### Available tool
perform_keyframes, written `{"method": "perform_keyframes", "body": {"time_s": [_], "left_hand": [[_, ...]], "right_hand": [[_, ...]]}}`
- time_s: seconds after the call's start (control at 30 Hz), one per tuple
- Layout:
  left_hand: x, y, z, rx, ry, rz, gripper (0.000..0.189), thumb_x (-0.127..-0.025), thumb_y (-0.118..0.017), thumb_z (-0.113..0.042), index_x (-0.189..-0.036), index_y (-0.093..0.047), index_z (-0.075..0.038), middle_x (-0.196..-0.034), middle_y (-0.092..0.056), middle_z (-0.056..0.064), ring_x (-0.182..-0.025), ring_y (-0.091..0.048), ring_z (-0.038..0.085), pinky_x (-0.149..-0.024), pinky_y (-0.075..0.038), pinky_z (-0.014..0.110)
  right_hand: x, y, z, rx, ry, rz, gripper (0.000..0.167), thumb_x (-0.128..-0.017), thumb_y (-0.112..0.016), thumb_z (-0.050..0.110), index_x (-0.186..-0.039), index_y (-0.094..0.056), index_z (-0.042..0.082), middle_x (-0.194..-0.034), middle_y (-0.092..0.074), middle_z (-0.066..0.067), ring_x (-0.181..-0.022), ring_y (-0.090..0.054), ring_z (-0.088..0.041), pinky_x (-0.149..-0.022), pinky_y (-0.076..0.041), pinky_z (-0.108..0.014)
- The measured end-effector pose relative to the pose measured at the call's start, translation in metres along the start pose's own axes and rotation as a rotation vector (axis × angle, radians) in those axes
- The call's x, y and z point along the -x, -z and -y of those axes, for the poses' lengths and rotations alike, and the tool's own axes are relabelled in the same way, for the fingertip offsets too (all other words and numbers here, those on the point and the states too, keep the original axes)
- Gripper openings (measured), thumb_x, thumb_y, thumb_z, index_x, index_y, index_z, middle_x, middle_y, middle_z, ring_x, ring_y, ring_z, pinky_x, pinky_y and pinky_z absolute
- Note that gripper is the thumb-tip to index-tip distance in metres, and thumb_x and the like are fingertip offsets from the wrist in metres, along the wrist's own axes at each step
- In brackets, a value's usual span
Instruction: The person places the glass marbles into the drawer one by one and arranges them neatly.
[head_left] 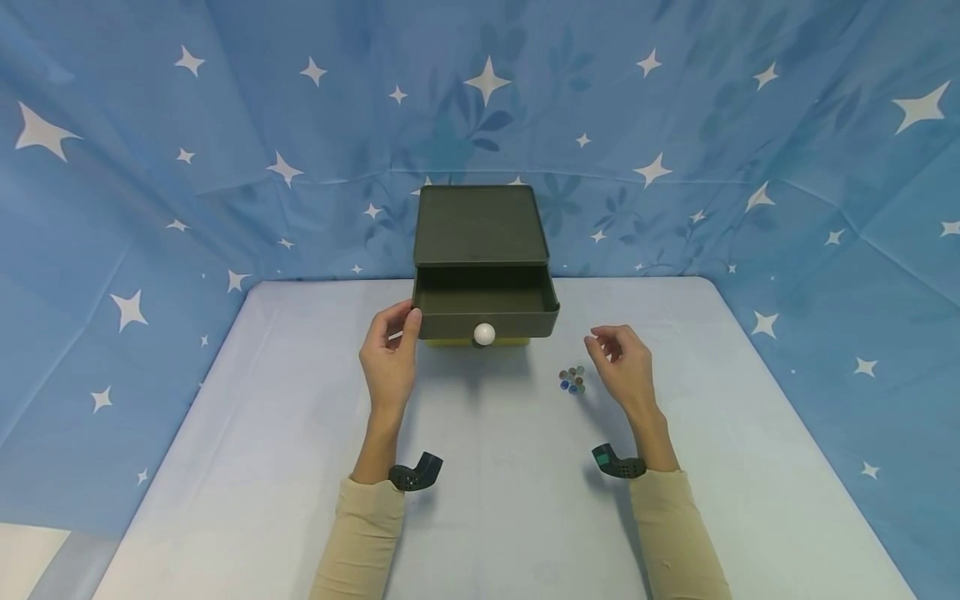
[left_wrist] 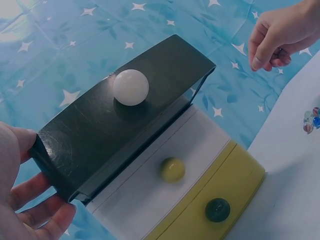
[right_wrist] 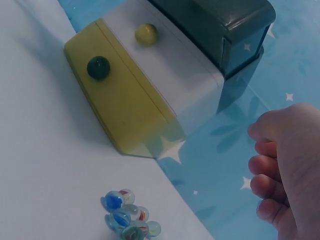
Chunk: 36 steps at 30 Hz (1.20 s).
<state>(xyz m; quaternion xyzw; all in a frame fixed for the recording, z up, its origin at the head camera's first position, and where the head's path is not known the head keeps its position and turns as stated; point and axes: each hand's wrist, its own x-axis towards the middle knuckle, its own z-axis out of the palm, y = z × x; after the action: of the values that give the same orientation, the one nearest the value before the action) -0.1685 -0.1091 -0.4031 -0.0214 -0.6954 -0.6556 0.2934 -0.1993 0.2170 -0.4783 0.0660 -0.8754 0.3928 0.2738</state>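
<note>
My left hand grips the left front corner of the pulled-out top drawer, thumb on one side and fingers under the edge. This drawer is dark green with a white round knob, and its visible inside is bare. Right of the cabinet, my right hand hovers above the table with fingers curled. A small dark glassy marble shows between its thumb and fingers in the left wrist view, mostly hidden. Several glass marbles lie clustered on the table just left of that hand.
Below the top drawer, the small cabinet has a white drawer with a yellow knob and a yellow drawer with a green knob, both closed. The white table meets a blue star-patterned cloth behind and at the sides.
</note>
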Motion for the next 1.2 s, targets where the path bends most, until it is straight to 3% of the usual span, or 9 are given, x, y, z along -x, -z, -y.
{"method": "perform_keyframes", "body": {"time_s": [0.67, 1.2], "left_hand": [[0.0, 0.001, 0.0, -0.005, 0.006, 0.001, 0.027, -0.097, -0.066, -0.01, -0.119, -0.067, 0.005, -0.112, -0.068, 0.024, -0.097, -0.062, 0.006, -0.081, -0.053, 0.023], [0.0, 0.0, -0.004, -0.014, -0.002, 0.003, 0.027, -0.096, -0.066, -0.009, -0.119, -0.066, 0.007, -0.111, -0.068, 0.025, -0.096, -0.062, 0.007, -0.081, -0.052, 0.022]], "right_hand": [[0.007, -0.012, -0.023, 0.031, -0.091, 0.068, 0.022, -0.094, -0.069, 0.017, -0.109, -0.068, 0.001, -0.091, -0.064, -0.013, -0.08, -0.058, -0.024, -0.067, -0.037, -0.013], [0.014, -0.017, -0.039, 0.038, -0.133, 0.144, 0.021, -0.093, -0.068, 0.017, -0.108, -0.069, 0.001, -0.09, -0.064, -0.012, -0.08, -0.056, -0.02, -0.067, -0.041, -0.017]]}}
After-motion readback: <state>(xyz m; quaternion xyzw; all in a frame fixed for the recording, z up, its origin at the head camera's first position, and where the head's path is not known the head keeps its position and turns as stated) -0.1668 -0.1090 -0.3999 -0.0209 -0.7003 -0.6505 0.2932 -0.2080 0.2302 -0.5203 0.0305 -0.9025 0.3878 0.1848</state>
